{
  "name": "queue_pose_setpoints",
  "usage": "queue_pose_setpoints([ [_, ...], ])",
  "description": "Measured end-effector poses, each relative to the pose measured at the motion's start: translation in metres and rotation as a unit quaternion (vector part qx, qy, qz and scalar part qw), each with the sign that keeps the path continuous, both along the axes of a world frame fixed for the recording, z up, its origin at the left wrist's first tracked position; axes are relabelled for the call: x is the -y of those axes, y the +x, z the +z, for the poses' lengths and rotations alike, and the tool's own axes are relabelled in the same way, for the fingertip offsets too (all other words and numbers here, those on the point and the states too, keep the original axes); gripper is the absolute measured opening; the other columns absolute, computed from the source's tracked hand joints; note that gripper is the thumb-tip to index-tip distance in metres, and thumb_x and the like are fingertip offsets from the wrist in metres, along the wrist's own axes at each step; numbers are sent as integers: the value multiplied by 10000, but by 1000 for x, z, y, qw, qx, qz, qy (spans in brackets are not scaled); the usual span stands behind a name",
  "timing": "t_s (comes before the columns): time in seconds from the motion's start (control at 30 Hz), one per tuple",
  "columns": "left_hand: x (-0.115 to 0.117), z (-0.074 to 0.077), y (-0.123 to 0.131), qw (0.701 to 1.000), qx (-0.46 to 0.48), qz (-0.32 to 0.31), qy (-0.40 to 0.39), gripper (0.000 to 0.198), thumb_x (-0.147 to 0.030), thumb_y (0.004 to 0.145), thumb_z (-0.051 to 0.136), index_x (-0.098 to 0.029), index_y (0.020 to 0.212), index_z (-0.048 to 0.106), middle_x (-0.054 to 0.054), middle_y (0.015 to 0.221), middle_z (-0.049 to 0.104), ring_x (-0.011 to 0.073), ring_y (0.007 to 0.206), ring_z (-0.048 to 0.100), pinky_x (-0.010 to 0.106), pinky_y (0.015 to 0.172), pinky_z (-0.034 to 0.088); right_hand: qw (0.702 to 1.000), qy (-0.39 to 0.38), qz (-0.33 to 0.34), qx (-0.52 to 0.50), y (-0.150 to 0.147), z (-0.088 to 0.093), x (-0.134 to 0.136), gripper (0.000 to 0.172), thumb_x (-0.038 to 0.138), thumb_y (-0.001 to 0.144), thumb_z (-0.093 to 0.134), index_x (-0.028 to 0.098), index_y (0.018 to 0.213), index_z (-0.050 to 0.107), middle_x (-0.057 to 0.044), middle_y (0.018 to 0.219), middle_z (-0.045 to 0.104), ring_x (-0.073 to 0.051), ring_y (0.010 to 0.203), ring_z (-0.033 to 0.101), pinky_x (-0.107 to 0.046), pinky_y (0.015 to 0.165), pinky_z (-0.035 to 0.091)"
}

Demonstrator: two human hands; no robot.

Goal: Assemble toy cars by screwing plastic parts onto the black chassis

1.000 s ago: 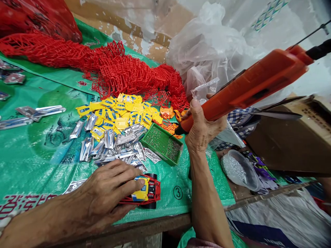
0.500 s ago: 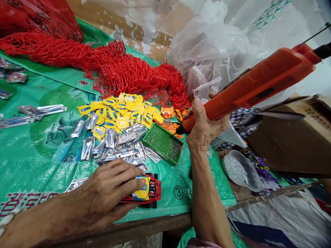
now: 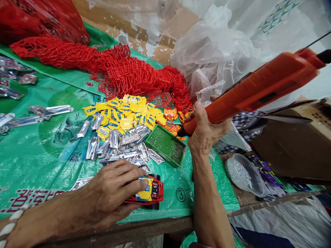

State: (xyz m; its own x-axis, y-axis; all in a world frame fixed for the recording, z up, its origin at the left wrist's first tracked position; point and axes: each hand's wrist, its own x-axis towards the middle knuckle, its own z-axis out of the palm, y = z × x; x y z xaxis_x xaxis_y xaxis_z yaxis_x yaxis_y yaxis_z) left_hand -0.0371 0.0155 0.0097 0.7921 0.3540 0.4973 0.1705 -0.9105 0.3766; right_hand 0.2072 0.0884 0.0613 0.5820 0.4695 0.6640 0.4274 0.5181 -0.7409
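My left hand presses down on a small toy car with a red frame, a yellow top and black wheels, near the table's front edge. My fingers are closed over its rear half. My right hand is wrapped round the front end of a long orange electric screwdriver. Its black tip points down at a green tray holding small screws, just left of the hand.
Silver plastic parts and yellow parts are heaped behind the car on a green woven sheet. Red plastic frames pile up further back. A clear bowl of screws and crumpled plastic bags lie to the right.
The view has drifted slightly. Both hands hold their places: the left on the toy car, the right keeping the screwdriver tip over the green tray.
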Motion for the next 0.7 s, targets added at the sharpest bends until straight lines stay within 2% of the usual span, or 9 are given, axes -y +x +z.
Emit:
queue_pose_setpoints([
  [0.2,1,4,0,1000,0,12,14,254,-258,1070,351,-168,1162,570,66,1125,725,225,1000,666,370,922,471,1000,-6,27,-13,-9,7,4,411,374,747,786,206,1049,565,106,598,569,-129,441,576,-287,478,510],
  [0.37,1,2,0,1000,-15,0,-2,224,-243,1048,418,-162,1213,546,78,1195,698,229,1065,640,377,966,457,998,2,53,-20,-19,12,-2,407,387,734,793,235,1024,551,108,606,565,-138,428,574,-286,417,491],
  [0.57,1,-4,2,1000,11,-9,-21,194,-225,1012,423,-175,1158,539,77,1110,695,244,959,640,386,859,481,995,-7,85,-45,-26,11,-9,404,381,716,798,238,997,545,103,600,571,-144,443,579,-289,413,500],
  [0.7,1,-6,2,1000,7,-7,-19,212,-201,992,451,-177,1188,530,79,1132,685,248,991,631,392,896,464,995,-8,84,-44,-26,8,-8,403,371,724,802,228,1004,550,113,580,561,-133,438,567,-278,425,491],
])
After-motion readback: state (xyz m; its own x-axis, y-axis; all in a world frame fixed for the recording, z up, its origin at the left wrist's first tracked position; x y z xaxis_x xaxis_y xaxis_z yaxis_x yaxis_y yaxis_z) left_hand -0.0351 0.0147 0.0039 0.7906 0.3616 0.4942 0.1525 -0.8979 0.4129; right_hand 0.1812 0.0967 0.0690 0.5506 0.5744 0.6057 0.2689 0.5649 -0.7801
